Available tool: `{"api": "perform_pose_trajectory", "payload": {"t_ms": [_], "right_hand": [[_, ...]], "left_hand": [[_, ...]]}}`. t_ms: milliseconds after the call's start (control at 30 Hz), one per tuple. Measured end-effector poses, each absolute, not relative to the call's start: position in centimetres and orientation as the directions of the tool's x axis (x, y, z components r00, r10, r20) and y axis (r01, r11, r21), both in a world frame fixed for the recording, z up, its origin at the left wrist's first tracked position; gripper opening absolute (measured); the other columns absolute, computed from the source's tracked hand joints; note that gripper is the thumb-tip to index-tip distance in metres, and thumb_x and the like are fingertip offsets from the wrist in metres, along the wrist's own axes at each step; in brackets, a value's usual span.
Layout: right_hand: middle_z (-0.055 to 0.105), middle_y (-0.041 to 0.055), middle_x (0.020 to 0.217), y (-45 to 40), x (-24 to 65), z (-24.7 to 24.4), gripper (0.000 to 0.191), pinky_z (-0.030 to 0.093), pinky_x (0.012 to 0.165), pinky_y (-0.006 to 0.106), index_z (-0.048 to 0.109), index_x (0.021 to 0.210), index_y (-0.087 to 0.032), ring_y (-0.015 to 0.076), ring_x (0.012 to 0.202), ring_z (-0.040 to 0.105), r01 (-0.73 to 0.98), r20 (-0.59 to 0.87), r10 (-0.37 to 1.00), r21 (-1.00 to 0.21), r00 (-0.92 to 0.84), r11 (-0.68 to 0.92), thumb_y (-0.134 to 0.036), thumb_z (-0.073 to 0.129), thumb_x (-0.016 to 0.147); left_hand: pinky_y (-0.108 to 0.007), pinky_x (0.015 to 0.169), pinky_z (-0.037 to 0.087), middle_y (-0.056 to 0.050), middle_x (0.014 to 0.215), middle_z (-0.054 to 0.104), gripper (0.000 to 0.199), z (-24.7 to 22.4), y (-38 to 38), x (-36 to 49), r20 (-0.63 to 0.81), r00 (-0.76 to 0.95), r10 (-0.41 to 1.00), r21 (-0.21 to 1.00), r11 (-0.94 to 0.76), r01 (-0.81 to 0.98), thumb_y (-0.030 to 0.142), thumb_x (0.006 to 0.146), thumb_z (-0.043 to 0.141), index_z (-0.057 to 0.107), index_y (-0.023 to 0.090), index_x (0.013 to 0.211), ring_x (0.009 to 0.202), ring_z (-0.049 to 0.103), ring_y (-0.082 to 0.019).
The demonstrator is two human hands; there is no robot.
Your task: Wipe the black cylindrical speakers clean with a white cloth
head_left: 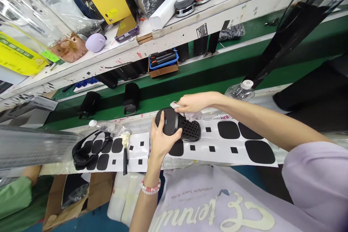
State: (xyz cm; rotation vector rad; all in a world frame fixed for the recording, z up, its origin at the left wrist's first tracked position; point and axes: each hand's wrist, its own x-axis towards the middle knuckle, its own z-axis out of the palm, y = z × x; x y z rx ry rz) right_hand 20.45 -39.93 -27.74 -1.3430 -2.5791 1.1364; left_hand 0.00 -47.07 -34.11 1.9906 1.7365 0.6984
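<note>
Black rounded device with a perforated side, over a white patterned sheet, is gripped by the left hand; the right hand pinches crumpled whitish cloth. Wiping seems underway; the next stroke calls for steady holding.
</note>
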Motion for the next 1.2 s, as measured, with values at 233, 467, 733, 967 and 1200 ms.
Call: {"api": "perform_pose_trajectory", "payload": {"t_ms": [233, 467, 733, 967, 1200], "right_hand": [[0.035, -0.0028, 0.056, -39.65, 20.22, -28.14, 0.038, 0.022, 0.051, 0.028, 0.037, 0.060, -0.019, 0.0093, 0.052, 0.028, 0.680, -0.249, 0.713, -0.605, -0.656, 0.414, -0.035, 0.038, 0.094], [0.031, -0.0034, 0.056, -39.61, 20.08, -28.20, 0.040, 0.021, 0.051, 0.029, 0.033, 0.058, -0.020, 0.0091, 0.050, 0.025, 0.675, -0.234, 0.718, -0.607, -0.656, 0.420, -0.036, 0.038, 0.094], [0.033, -0.0032, 0.058, -39.60, 19.99, -27.85, 0.039, 0.022, 0.052, 0.029, 0.033, 0.060, -0.020, 0.0094, 0.052, 0.028, 0.678, -0.247, 0.702, -0.592, -0.668, 0.436, -0.036, 0.037, 0.095], [0.034, -0.0034, 0.055, -39.41, 19.75, -27.87, 0.040, 0.021, 0.051, 0.029, 0.033, 0.059, -0.020, 0.0094, 0.050, 0.028, 0.683, -0.255, 0.695, -0.576, -0.672, 0.449, -0.038, 0.039, 0.094], [0.030, -0.0041, 0.055, -39.44, 19.83, -27.99, 0.038, 0.020, 0.050, 0.028, 0.031, 0.060, -0.020, 0.0090, 0.050, 0.028, 0.664, -0.237, 0.700, -0.609, -0.674, 0.434, -0.036, 0.041, 0.092]], "left_hand": [[-0.048, 0.113, 0.031, -0.013, 0.140, 0.043, 0.087, -34.02, -47.09, -0.09, 0.099, 0.094, 0.991, 0.615, -0.135, 0.777, 0.044, 0.069, 0.072, 0.037, 0.026, 0.146, 0.137, 0.038, -0.032], [-0.048, 0.113, 0.031, -0.013, 0.140, 0.042, 0.087, -33.96, -47.14, -0.08, 0.087, 0.077, 0.993, 0.621, -0.114, 0.775, 0.044, 0.068, 0.073, 0.037, 0.027, 0.145, 0.137, 0.038, -0.032], [-0.048, 0.112, 0.033, -0.013, 0.139, 0.044, 0.086, -34.01, -47.07, -0.22, 0.086, 0.078, 0.993, 0.613, -0.114, 0.782, 0.045, 0.070, 0.072, 0.037, 0.027, 0.146, 0.135, 0.041, -0.032], [-0.048, 0.111, 0.034, -0.011, 0.139, 0.044, 0.086, -34.32, -46.96, -0.49, 0.106, 0.086, 0.991, 0.618, -0.134, 0.775, 0.045, 0.070, 0.072, 0.036, 0.029, 0.146, 0.134, 0.041, -0.031], [-0.048, 0.110, 0.035, -0.011, 0.139, 0.043, 0.086, -34.35, -47.06, -0.49, 0.101, 0.076, 0.992, 0.610, -0.123, 0.783, 0.045, 0.070, 0.072, 0.036, 0.029, 0.146, 0.135, 0.040, -0.031]]}}
